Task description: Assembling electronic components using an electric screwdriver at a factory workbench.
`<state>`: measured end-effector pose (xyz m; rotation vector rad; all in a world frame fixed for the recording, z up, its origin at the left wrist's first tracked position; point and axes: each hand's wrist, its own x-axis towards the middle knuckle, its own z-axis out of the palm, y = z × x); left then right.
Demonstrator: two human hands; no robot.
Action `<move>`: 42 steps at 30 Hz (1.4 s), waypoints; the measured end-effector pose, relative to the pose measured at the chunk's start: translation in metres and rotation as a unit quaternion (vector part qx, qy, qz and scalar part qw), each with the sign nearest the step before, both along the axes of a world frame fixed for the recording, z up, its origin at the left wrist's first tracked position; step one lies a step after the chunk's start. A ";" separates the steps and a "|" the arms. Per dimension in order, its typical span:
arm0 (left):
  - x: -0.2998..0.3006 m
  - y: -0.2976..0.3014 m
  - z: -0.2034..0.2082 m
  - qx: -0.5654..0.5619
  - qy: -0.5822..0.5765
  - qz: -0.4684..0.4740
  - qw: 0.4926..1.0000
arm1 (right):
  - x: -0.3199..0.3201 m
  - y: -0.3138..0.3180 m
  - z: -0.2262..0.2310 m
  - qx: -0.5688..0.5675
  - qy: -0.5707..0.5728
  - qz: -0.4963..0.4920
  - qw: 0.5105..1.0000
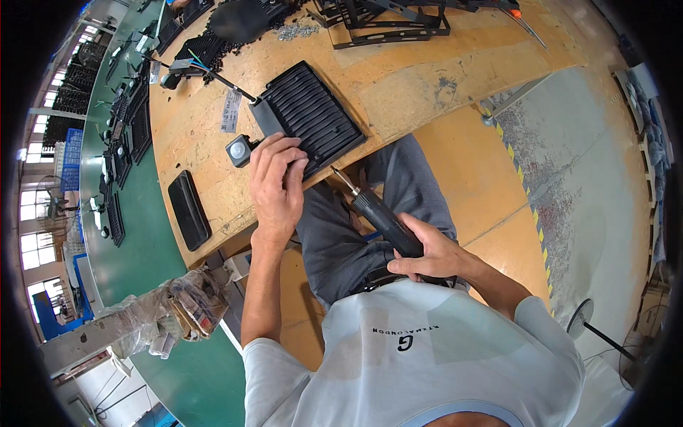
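Observation:
A black ribbed lamp housing (313, 107) lies at an angle by the table's front edge. Over its near left corner is my left hand (276, 171), fingers bent and drawn together; whatever they pinch is hidden. My right hand (430, 249) is wrapped round a black electric screwdriver (384, 220), held above my lap. Its bit points up and left, just short of the housing's near edge. A small black motion sensor with a pale dome (240, 150) sits left of my left hand. From the housing's far left corner runs a black cable (226, 82) with coloured wire ends.
A black phone (189, 210) lies on the wooden table (398, 85) at left. Beyond the housing are loose silver screws (297, 32), small black parts and stacked black brackets (388, 28). An orange-handled screwdriver (526, 27) lies far right. A green bench (153, 206) holds more lamps.

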<state>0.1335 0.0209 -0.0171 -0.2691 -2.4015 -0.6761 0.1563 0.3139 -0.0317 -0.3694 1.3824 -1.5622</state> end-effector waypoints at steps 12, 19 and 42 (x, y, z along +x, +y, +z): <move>-0.004 0.038 -0.010 0.065 -0.004 0.010 0.998 | 0.003 0.013 0.006 0.015 -0.009 -0.039 0.999; -0.007 0.034 -0.009 0.135 -0.037 -0.006 0.990 | 0.000 0.015 -0.001 0.036 0.004 -0.039 0.999; -0.010 0.042 -0.013 0.076 -0.003 0.020 0.997 | -0.013 0.006 -0.010 0.017 0.017 -0.029 0.999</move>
